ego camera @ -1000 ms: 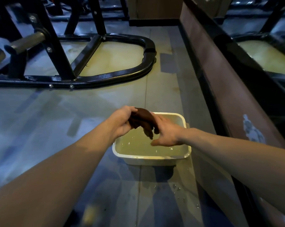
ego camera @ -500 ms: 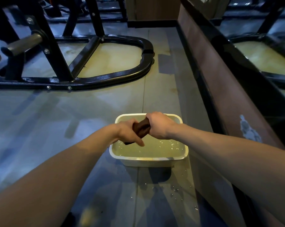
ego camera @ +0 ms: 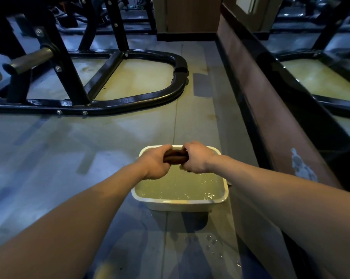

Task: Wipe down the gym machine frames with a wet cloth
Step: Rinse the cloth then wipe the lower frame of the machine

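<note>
left hand (ego camera: 155,164), right hand (ego camera: 197,158) — gripping cloth (ego camera: 175,157)

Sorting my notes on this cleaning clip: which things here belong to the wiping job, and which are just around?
Job: brown cloth, gripped by left hand and right hand; white basin of water; black machine frame.
Around: metal peg; wall ledge; water drops on floor.

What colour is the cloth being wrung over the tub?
Dark brown cloth, seen best in the head view.

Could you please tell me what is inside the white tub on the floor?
The white tub holds rippling, cloudy water. Its far part is covered by both hands wringing the brown cloth above it.
</note>
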Motion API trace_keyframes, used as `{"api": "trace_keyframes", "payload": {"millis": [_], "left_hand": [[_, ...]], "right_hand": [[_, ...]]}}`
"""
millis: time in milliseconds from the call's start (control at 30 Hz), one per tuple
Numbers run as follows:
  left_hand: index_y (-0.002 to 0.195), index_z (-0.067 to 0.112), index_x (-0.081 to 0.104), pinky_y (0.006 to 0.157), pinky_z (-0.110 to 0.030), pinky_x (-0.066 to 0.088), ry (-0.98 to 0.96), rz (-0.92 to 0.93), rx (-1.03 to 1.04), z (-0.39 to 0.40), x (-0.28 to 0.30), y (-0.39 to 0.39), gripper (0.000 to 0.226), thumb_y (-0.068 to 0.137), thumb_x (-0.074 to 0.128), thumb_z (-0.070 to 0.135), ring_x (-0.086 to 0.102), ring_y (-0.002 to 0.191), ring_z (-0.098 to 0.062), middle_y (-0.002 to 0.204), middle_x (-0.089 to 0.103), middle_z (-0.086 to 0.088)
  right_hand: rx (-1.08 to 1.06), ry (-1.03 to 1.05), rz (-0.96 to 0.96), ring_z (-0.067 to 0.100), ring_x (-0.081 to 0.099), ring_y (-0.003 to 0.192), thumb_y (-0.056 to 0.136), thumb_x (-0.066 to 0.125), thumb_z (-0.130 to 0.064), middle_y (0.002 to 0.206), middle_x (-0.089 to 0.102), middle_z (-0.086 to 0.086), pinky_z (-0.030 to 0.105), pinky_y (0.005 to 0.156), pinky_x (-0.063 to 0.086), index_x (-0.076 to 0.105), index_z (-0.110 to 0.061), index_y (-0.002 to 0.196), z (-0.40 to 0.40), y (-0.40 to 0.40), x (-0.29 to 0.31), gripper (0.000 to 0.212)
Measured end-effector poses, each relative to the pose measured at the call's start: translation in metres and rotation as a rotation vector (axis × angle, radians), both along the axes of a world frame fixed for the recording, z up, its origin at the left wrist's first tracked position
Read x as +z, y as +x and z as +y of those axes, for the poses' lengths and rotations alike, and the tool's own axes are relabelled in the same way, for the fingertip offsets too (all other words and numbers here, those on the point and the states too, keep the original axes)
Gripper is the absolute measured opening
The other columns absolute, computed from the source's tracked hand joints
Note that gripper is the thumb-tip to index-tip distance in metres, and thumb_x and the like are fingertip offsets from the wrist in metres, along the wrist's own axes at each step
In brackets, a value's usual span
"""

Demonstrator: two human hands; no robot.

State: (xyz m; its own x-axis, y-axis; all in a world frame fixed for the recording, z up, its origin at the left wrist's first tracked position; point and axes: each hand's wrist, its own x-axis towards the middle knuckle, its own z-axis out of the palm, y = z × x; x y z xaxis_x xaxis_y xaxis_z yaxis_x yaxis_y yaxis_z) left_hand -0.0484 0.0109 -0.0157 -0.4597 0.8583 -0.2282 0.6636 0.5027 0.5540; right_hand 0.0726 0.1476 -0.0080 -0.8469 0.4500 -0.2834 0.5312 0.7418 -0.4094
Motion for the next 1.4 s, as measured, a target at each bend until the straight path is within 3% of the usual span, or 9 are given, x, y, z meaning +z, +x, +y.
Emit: {"api": "trace_keyframes", "payload": {"millis": [300,433,600,700,867,967,1067,1233,1400], "left_hand": [[0.116,0.008,0.062,0.057,-0.031,0.050,0.077,-0.782,0.358,-0.002,0.033,0.006,0.028,0.092,0.058,0.024,0.061,0.071,-0.024,0.088,0.068,-0.014],[0.116,0.005,0.060,0.057,-0.030,0.045,-0.007,-0.933,0.270,-0.007,0.038,0.007,0.033,0.095,0.054,0.030,0.057,0.063,-0.019,0.079,0.064,-0.011],[0.103,0.023,0.061,0.058,-0.025,0.048,-0.139,-0.136,-0.059,0.008,0.024,0.019,0.031,0.083,0.081,0.034,0.064,0.072,-0.016,0.087,0.067,0.000],[0.120,0.025,0.052,0.070,-0.030,0.050,-0.205,0.330,-0.178,0.007,0.022,0.022,0.042,0.086,0.076,0.032,0.062,0.085,-0.020,0.105,0.067,0.001],[0.146,0.028,0.030,0.076,-0.035,0.052,-0.086,0.619,-0.482,-0.007,0.010,0.018,0.055,0.100,0.057,0.043,0.063,0.101,-0.025,0.125,0.055,0.000],[0.131,0.029,0.049,0.073,-0.032,0.047,-0.139,0.414,-0.296,-0.005,0.011,0.024,0.037,0.098,0.058,0.043,0.061,0.096,-0.022,0.117,0.062,0.002],[0.109,0.018,0.063,0.057,-0.031,0.052,-0.173,-0.066,0.020,0.003,0.013,0.017,0.026,0.094,0.064,0.039,0.065,0.069,-0.023,0.086,0.070,-0.008],[0.119,0.005,0.060,0.046,-0.025,0.041,-0.045,-0.710,0.291,-0.003,0.037,-0.002,0.039,0.100,0.056,0.038,0.056,0.054,-0.017,0.089,0.067,-0.014],[0.117,0.004,0.062,0.045,-0.021,0.039,-0.177,-0.975,0.224,-0.013,0.046,-0.009,0.038,0.099,0.059,0.037,0.051,0.054,-0.014,0.087,0.066,-0.011]], "right_hand": [[0.238,0.528,0.291,0.029,0.038,0.141,0.086,0.072,-0.058,0.157,0.040,0.002,0.044,0.114,0.038,0.017,-0.028,0.163,-0.013,0.005,0.002,0.099],[0.272,0.368,0.260,0.028,0.061,0.113,0.094,0.070,-0.035,0.132,0.060,0.002,0.042,0.088,0.052,0.038,-0.028,0.144,-0.007,0.008,-0.002,0.060],[0.168,0.107,0.068,0.023,0.061,0.097,0.093,0.068,-0.019,0.110,0.063,0.001,0.034,0.075,0.048,0.049,-0.021,0.123,-0.005,0.009,0.002,0.035],[0.132,0.059,-0.046,0.020,0.067,0.088,0.092,0.069,-0.024,0.099,0.068,0.001,0.038,0.077,0.059,0.057,-0.020,0.115,-0.009,0.006,0.000,0.026],[0.116,-0.272,-0.228,0.028,0.068,0.098,0.083,0.081,-0.026,0.104,0.069,0.007,0.044,0.092,0.060,0.065,-0.022,0.111,0.000,0.003,-0.003,0.033],[0.074,-0.181,-0.169,0.026,0.066,0.104,0.078,0.088,-0.032,0.111,0.067,0.005,0.045,0.097,0.058,0.057,-0.017,0.123,0.001,0.003,-0.011,0.057],[0.033,-0.013,0.056,0.027,0.054,0.121,0.079,0.086,-0.036,0.133,0.053,0.005,0.041,0.103,0.051,0.041,-0.021,0.144,-0.005,0.003,-0.012,0.080],[0.173,0.131,0.283,0.023,0.038,0.134,0.084,0.080,-0.043,0.148,0.043,0.000,0.042,0.112,0.040,0.034,-0.025,0.154,-0.016,0.002,-0.013,0.086],[0.164,0.114,0.311,0.027,0.060,0.102,0.093,0.071,-0.029,0.117,0.063,0.004,0.043,0.083,0.053,0.049,-0.021,0.124,-0.019,0.001,-0.011,0.039]]}}
